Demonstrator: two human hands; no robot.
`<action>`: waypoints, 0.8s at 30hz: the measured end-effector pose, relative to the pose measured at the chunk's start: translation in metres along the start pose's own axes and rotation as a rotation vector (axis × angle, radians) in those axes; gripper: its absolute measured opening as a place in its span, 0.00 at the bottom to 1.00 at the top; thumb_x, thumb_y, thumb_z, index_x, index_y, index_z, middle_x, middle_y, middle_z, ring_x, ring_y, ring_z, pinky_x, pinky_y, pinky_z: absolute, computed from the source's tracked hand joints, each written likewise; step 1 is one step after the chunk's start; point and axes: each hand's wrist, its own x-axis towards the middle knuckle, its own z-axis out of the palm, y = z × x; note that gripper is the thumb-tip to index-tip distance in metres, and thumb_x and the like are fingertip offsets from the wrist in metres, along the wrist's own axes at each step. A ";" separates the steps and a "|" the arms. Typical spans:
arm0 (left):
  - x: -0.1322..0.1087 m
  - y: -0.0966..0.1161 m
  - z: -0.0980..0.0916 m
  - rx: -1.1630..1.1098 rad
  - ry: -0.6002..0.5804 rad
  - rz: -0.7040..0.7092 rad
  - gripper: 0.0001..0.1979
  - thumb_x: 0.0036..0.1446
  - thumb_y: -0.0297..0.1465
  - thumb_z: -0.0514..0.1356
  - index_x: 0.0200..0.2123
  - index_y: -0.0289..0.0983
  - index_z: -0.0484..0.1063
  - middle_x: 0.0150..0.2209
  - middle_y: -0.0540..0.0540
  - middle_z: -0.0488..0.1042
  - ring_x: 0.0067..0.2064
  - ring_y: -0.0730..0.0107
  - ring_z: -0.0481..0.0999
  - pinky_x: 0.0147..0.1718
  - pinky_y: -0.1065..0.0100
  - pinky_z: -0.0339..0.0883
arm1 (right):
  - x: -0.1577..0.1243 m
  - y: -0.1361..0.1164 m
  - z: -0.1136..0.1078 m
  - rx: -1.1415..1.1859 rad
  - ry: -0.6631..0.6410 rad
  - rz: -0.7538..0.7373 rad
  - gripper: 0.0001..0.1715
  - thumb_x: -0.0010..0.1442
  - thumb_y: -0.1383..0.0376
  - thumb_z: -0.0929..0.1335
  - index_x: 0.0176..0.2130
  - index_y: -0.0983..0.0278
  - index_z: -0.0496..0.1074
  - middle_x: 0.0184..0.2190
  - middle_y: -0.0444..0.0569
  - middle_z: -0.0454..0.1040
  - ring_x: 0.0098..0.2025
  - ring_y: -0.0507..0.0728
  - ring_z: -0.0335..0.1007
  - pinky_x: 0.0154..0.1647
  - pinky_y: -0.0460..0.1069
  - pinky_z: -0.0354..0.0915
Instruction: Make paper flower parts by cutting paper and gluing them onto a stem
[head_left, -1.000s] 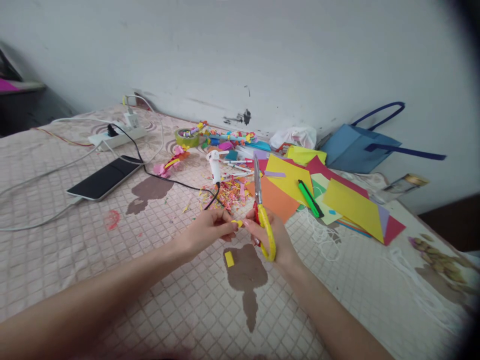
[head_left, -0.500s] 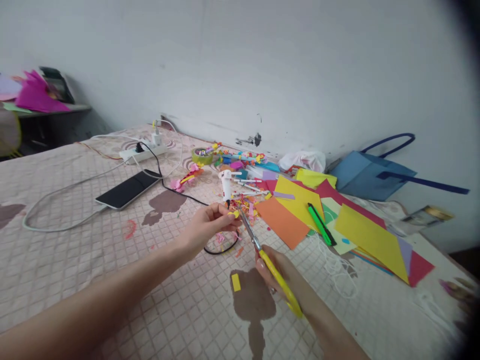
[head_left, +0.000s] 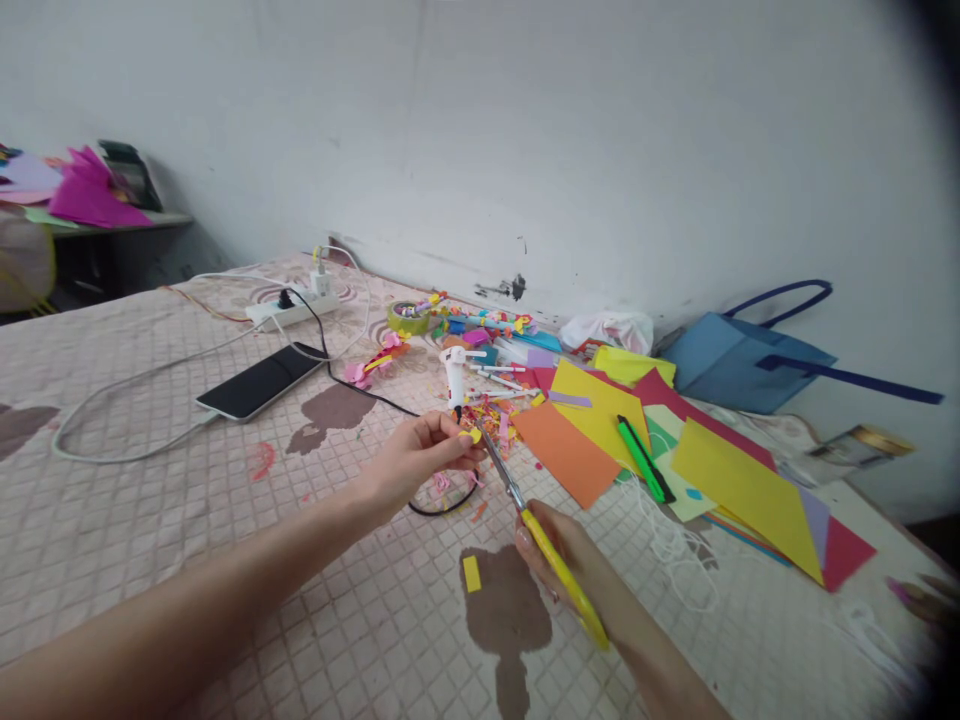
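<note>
My left hand (head_left: 416, 455) pinches a small yellow paper piece (head_left: 473, 436) above the patterned bed cover. My right hand (head_left: 574, 565) grips yellow-handled scissors (head_left: 540, 535); their blades point up-left and meet the yellow piece. A second small yellow paper rectangle (head_left: 471, 573) lies on the cover just below and between my hands, on a brown printed shape. Colourful paper scraps (head_left: 491, 412) are heaped just beyond the blade tips.
Coloured paper sheets (head_left: 675, 440) with a green marker (head_left: 643, 458) spread to the right, a blue bag (head_left: 739, 355) behind them. A white glue gun (head_left: 454, 372) with black cord, a phone (head_left: 259, 380), a power strip (head_left: 289, 310) and cables lie left. White string (head_left: 671, 540) lies near my right wrist.
My right hand drew back toward me and swung the scissors from upright to slanting toward the yellow piece. The view rose and turned left; my left hand kept its pinch.
</note>
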 end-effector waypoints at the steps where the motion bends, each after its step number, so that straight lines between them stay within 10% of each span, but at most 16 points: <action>1: 0.000 0.000 0.000 -0.002 -0.001 0.001 0.13 0.47 0.33 0.66 0.27 0.33 0.65 0.28 0.47 0.76 0.32 0.73 0.76 0.37 0.69 0.70 | 0.000 0.000 0.000 -0.009 0.003 -0.003 0.14 0.57 0.58 0.66 0.27 0.61 0.58 0.21 0.38 0.55 0.18 0.48 0.52 0.16 0.43 0.51; 24: 0.003 -0.003 -0.002 -0.006 0.000 0.015 0.14 0.47 0.34 0.66 0.27 0.33 0.65 0.28 0.48 0.76 0.32 0.73 0.77 0.35 0.70 0.70 | 0.002 -0.003 -0.001 -0.039 0.033 0.036 0.16 0.54 0.58 0.66 0.24 0.61 0.56 0.16 0.37 0.54 0.16 0.46 0.47 0.14 0.42 0.48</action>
